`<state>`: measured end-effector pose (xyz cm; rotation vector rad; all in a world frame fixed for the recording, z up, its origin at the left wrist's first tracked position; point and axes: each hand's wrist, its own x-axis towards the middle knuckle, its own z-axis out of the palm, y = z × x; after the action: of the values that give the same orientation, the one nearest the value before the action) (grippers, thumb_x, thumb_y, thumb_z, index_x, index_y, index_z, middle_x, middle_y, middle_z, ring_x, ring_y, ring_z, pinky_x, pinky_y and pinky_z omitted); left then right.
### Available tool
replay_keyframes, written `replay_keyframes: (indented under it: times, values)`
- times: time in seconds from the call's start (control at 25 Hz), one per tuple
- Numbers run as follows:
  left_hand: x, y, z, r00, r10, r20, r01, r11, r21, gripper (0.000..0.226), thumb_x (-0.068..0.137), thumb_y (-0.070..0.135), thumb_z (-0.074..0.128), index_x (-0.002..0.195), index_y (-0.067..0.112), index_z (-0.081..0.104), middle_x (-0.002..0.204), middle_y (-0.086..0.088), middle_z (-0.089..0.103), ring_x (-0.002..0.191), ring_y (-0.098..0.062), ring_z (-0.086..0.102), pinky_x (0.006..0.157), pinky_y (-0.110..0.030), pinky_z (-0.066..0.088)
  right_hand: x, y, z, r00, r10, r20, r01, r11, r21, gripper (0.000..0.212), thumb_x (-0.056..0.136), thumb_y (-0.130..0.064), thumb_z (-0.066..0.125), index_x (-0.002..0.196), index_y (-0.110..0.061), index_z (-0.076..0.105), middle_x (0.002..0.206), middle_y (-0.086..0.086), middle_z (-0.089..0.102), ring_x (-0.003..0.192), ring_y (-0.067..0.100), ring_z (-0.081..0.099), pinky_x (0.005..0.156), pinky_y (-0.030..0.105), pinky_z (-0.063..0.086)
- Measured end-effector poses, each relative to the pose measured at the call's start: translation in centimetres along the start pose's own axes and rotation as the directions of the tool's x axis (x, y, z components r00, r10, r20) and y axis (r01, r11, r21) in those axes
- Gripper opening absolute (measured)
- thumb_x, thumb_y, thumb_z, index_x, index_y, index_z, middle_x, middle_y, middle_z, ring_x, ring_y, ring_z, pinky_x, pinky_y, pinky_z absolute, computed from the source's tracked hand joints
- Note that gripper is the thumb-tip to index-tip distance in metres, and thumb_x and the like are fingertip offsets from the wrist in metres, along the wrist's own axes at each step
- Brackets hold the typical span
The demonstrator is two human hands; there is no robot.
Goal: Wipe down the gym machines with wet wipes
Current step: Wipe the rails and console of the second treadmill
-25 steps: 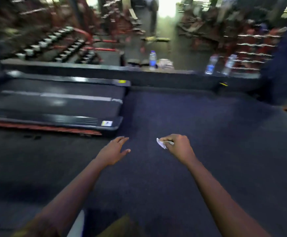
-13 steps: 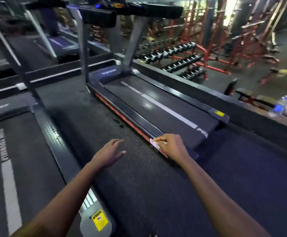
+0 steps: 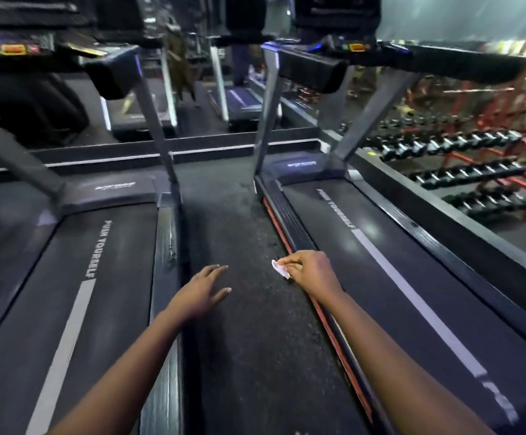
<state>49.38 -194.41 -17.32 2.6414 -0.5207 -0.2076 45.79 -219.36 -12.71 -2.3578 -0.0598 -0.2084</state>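
Note:
Two black treadmills stand side by side, the left treadmill (image 3: 76, 293) and the right treadmill (image 3: 396, 262), each with a grey stripe on its belt. My right hand (image 3: 310, 270) pinches a small white wet wipe (image 3: 279, 268) above the red-edged left side rail of the right treadmill. My left hand (image 3: 200, 291) hovers with straight fingers over the dark floor strip (image 3: 249, 309) between the two machines, holding nothing.
Grey uprights and black consoles (image 3: 365, 61) rise at the far end of both treadmills. A red dumbbell rack (image 3: 462, 164) stands beyond a low black ledge on the right. A mirror wall lies ahead.
The view has swung left from open floor and the treadmill's rear end to face down the lane between both treadmills. Both hands keep their pose, the wipe still pinched.

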Motion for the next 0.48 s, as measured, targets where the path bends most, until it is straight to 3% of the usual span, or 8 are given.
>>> replay_keyframes:
  times: [0.16, 0.32, 0.48]
  values:
    - [8.2, -1.4, -1.8, 0.993, -0.111, -0.040, 0.111, 0.994, 0.003, 0.061, 0.095, 0.038, 0.052, 0.147, 0.014, 0.031, 0.150, -0.008, 0.032, 0.137, -0.023, 0.036, 0.112, -0.030, 0.027, 11.5, 2.4, 0.4, 0.982, -0.153, 0.108, 0.153, 0.988, 0.005, 0.014, 0.080, -0.005, 0.064, 0.088, -0.008, 0.076, 0.092, 0.007, 0.073, 0.088, 0.016, 0.068, 0.082, 0.025, 0.051]
    - [15.4, -4.1, -3.4, 0.981, -0.186, -0.058, 0.186, 0.982, 0.003, 0.060, 0.096, 0.038, 0.051, 0.148, 0.016, 0.029, 0.152, -0.007, 0.029, 0.138, -0.021, 0.033, 0.112, -0.027, 0.025, 22.6, 3.5, 2.6, 0.966, -0.186, 0.181, 0.190, 0.982, 0.000, 0.016, 0.079, -0.006, 0.065, 0.088, -0.013, 0.076, 0.094, 0.003, 0.073, 0.090, 0.016, 0.068, 0.084, 0.030, 0.051]
    - [24.6, -9.4, -5.8, 0.968, -0.226, -0.107, 0.227, 0.974, 0.000, 0.061, 0.095, 0.040, 0.051, 0.148, 0.017, 0.029, 0.152, -0.005, 0.029, 0.138, -0.021, 0.033, 0.111, -0.033, 0.029, 34.7, 3.2, 5.9, 0.943, -0.243, 0.229, 0.247, 0.969, 0.011, 0.016, 0.082, -0.004, 0.063, 0.090, -0.009, 0.076, 0.096, 0.005, 0.073, 0.089, 0.012, 0.067, 0.072, 0.005, 0.043]
